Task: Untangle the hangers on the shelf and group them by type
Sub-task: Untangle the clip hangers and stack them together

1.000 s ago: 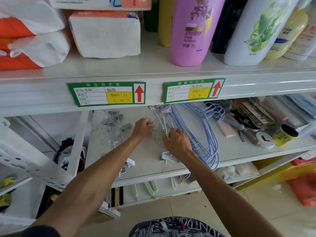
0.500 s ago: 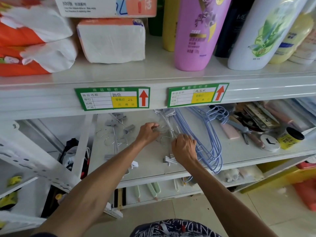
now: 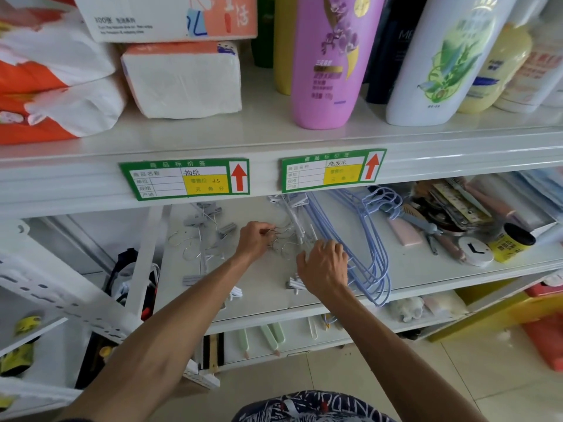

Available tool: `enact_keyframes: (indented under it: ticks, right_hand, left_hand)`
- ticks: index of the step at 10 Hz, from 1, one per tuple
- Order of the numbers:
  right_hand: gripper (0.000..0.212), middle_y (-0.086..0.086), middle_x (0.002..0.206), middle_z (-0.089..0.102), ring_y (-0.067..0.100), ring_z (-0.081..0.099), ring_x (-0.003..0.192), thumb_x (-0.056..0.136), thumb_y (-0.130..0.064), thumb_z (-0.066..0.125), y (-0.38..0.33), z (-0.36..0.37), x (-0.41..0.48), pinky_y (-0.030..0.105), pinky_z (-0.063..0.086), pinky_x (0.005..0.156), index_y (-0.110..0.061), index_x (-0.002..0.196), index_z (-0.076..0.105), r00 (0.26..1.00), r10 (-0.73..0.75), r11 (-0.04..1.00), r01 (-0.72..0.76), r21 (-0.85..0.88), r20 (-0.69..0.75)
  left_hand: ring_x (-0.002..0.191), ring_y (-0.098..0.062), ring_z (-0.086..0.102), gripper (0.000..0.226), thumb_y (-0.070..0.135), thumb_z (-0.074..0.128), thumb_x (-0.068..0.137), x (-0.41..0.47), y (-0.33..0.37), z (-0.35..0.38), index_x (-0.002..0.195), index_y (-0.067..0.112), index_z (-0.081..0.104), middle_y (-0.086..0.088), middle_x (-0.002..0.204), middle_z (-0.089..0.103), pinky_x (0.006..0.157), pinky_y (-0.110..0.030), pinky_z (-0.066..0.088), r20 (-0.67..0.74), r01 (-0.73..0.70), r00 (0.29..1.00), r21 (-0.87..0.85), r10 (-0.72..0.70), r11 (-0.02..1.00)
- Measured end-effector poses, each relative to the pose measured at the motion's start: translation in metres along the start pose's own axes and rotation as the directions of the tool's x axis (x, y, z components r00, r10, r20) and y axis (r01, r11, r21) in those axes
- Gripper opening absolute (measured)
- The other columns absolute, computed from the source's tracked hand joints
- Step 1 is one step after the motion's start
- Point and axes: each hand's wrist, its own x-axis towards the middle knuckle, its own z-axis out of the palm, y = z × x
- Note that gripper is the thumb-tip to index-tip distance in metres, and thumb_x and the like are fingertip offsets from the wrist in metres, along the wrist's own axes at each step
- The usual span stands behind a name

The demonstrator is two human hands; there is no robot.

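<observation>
On the white middle shelf (image 3: 426, 278) lie three kinds of hangers. Grey clip hangers (image 3: 207, 236) with metal hooks sit at the left. White clip hangers (image 3: 294, 214) lie in the middle, their wire hooks bunched together. A stack of lilac-blue hangers (image 3: 370, 248) lies to their right, reaching past the shelf's front edge. My left hand (image 3: 254, 240) pinches the wire hooks of the white clip hangers. My right hand (image 3: 324, 266) lies with curled fingers on the white clip hangers beside the blue stack; what it holds is hidden.
Scissors, combs, a pink bar, a white round dial (image 3: 475, 251) and a yellow jar (image 3: 513, 243) crowd the shelf's right part. The upper shelf, with tissue packs and shampoo bottles (image 3: 329, 65), overhangs closely. Green price labels (image 3: 185, 179) hang on its front edge.
Both hands stay at the white clip hangers with only small shifts. The camera has tilted so the shelf sits lower in view.
</observation>
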Motion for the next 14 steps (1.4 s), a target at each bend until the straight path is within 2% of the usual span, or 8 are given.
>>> enact_keyframes:
  ticks: [5, 7, 8, 9, 10, 11, 12, 14]
  right_hand:
    - [0.025, 0.01, 0.089, 0.058, 0.028, 0.053, 0.086, 0.091, -0.031, 0.047, 0.029, -0.017, -0.008, 0.043, 0.046, 0.079, -0.009, 0.088, 0.057, 0.985, -0.058, 0.996, 0.068, 0.056, -0.164]
    - [0.015, 0.009, 0.083, 0.056, 0.026, 0.051, 0.08, 0.091, -0.021, 0.048, 0.024, -0.022, -0.017, 0.044, 0.049, 0.07, -0.008, 0.086, 0.054, 0.958, -0.082, 0.988, 0.114, 0.105, -0.275]
    - [0.013, 0.009, 0.086, 0.056, 0.027, 0.055, 0.08, 0.092, -0.021, 0.05, 0.001, -0.02, -0.026, 0.045, 0.052, 0.063, -0.008, 0.09, 0.053, 0.957, -0.18, 0.957, 0.224, 0.184, -0.228]
    - [0.012, 0.011, 0.086, 0.062, 0.033, 0.062, 0.073, 0.091, -0.023, 0.051, -0.036, -0.013, -0.035, 0.039, 0.052, 0.058, -0.012, 0.089, 0.052, 0.955, -0.297, 0.92, 0.292, 0.261, -0.023]
    - [0.017, 0.013, 0.096, 0.067, 0.034, 0.066, 0.085, 0.089, -0.028, 0.054, -0.07, -0.001, -0.042, 0.037, 0.053, 0.071, -0.012, 0.095, 0.056, 0.919, -0.327, 0.908, 0.242, 0.342, 0.219]
    - [0.03, 0.015, 0.073, 0.06, 0.029, 0.063, 0.057, 0.072, -0.016, 0.07, -0.089, 0.033, -0.03, 0.031, 0.053, 0.052, -0.01, 0.098, 0.055, 0.831, -0.311, 0.907, 0.115, 0.406, 0.46]
    - [0.027, 0.014, 0.073, 0.058, 0.027, 0.063, 0.064, 0.093, -0.034, 0.048, -0.106, 0.023, -0.039, 0.028, 0.052, 0.061, -0.009, 0.091, 0.058, 0.754, -0.272, 0.881, -0.056, 0.471, 0.598]
    - [0.031, 0.023, 0.113, 0.058, 0.037, 0.062, 0.105, 0.103, -0.023, 0.038, -0.107, 0.035, -0.042, 0.039, 0.049, 0.09, -0.005, 0.124, 0.052, 0.753, -0.295, 0.927, 0.077, 0.366, 0.588]
  left_hand:
    - [0.092, -0.012, 0.067, 0.022, 0.01, 0.072, 0.084, -0.008, 0.005, -0.01, 0.104, 0.001, 0.076, -0.007, 0.097, 0.075, 0.091, -0.028, 0.053, -0.024, -0.086, 0.996, 0.064, 0.088, 0.994]
    - [0.097, -0.023, 0.067, 0.017, 0.007, 0.066, 0.086, -0.021, -0.002, -0.058, 0.102, 0.012, 0.072, -0.01, 0.104, 0.07, 0.086, -0.03, 0.054, -0.281, -0.022, 0.959, 0.078, 0.043, 0.997]
    - [0.099, -0.034, 0.057, 0.029, 0.033, 0.069, 0.084, -0.046, -0.019, -0.09, 0.103, 0.012, 0.062, -0.016, 0.106, 0.057, 0.085, -0.043, 0.051, -0.446, 0.233, 0.89, 0.28, -0.089, 0.931]
    - [0.119, -0.041, 0.047, 0.077, 0.062, 0.061, 0.084, -0.071, -0.032, -0.099, 0.134, 0.007, 0.042, -0.023, 0.129, 0.045, 0.098, -0.049, 0.042, -0.337, 0.518, 0.853, 0.446, -0.399, 0.73]
    - [0.116, -0.036, 0.056, 0.056, 0.042, 0.059, 0.09, -0.082, -0.038, -0.095, 0.129, 0.003, 0.047, -0.018, 0.128, 0.055, 0.09, -0.039, 0.048, -0.165, 0.539, 0.839, 0.372, -0.518, 0.756]
    - [0.102, -0.033, 0.064, 0.027, 0.017, 0.054, 0.092, -0.087, -0.041, -0.098, 0.11, -0.001, 0.061, -0.017, 0.111, 0.066, 0.074, -0.032, 0.047, -0.111, 0.488, 0.872, 0.246, -0.476, 0.837]
    - [0.088, -0.031, 0.068, 0.02, 0.012, 0.054, 0.092, -0.09, -0.042, -0.103, 0.097, -0.004, 0.064, -0.019, 0.097, 0.07, 0.064, -0.03, 0.048, -0.102, 0.487, 0.872, 0.084, -0.478, 0.87]
    - [0.052, -0.011, 0.042, 0.032, 0.003, 0.053, 0.089, -0.097, -0.031, -0.11, 0.061, 0.013, 0.043, -0.002, 0.06, 0.045, 0.046, -0.021, 0.028, -0.196, 0.446, 0.88, 0.033, -0.432, 0.894]
